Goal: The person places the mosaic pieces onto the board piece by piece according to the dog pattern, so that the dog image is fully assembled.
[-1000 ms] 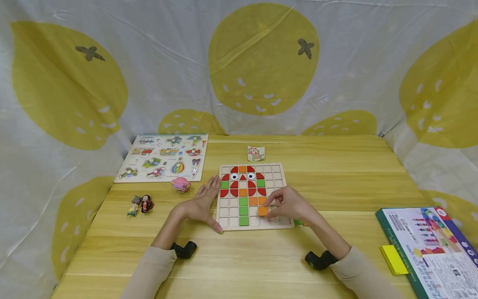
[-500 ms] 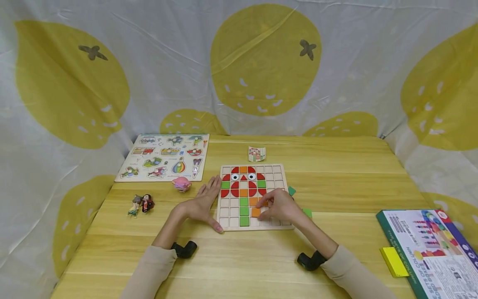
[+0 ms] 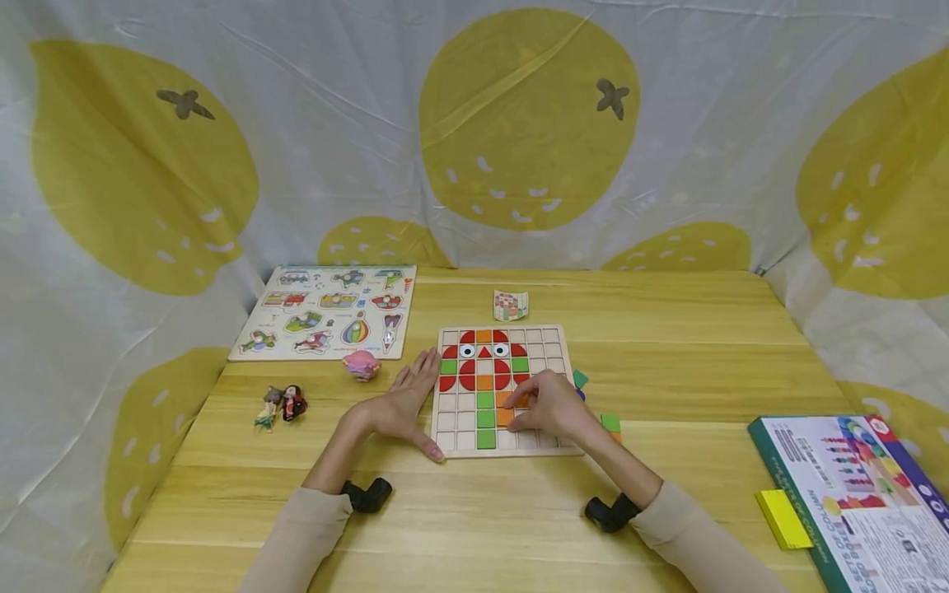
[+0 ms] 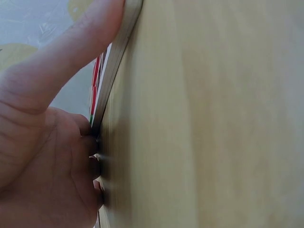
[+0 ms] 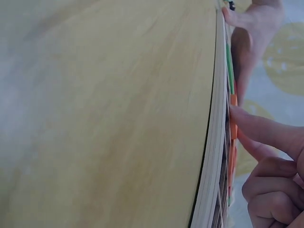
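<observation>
A wooden grid board lies on the table, with red, green, orange and eye pieces forming a pattern. My left hand rests along its left edge, fingers spread and thumb at the near left corner. My right hand pinches an orange square tile between thumb and index finger. That tile sits just right of the green tile column, below another orange tile. In the right wrist view, the thumb touches the edge of the orange tile. My right hand hides part of the board's right side.
Loose green and other coloured pieces lie right of the board. A small pattern card is behind it. At left are a vehicle puzzle, a pink toy and small figures. A box and yellow block lie at right.
My right hand has moved left with the orange tile, from a column further right to beside the green column. Loose pieces right of the board have come into view. My left hand stays put.
</observation>
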Demonstrator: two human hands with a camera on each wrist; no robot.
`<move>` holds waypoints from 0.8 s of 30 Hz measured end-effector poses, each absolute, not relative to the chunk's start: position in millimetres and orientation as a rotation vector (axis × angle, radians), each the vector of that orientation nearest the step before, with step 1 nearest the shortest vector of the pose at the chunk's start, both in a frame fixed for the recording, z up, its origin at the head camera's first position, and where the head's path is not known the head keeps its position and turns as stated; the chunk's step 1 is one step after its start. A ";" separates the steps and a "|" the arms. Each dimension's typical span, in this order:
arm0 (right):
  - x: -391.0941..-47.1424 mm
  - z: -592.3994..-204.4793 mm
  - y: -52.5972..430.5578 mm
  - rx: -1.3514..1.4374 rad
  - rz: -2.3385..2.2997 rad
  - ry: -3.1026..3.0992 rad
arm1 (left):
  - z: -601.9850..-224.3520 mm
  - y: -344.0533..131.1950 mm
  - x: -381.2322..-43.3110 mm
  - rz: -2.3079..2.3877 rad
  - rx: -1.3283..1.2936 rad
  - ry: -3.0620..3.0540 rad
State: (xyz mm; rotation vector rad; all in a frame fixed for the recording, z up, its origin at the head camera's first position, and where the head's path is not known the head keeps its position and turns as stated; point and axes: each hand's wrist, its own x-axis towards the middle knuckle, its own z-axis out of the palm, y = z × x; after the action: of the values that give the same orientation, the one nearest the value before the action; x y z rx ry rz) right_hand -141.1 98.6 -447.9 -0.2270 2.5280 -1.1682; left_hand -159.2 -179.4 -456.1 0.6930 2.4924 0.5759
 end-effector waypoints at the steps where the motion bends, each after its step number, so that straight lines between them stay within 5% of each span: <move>1: -141.4 -448.1 98.8 -0.224 -1.165 2.531 | -456.4 -179.1 -159.4 0.579 0.697 2.493; 16: -147.3 -449.4 112.5 -0.394 -1.217 2.432 | -454.7 -178.0 -159.7 0.586 0.695 2.486; 24: -149.1 -437.9 189.6 -0.397 -1.190 2.426 | -456.6 -179.3 -159.7 0.600 0.690 2.485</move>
State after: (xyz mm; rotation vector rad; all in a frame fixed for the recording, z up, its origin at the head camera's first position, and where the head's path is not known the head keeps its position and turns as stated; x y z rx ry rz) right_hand -149.1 189.6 -437.9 -0.3974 2.4264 -1.1899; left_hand -159.7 -179.3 -456.6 0.6895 2.4847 0.5997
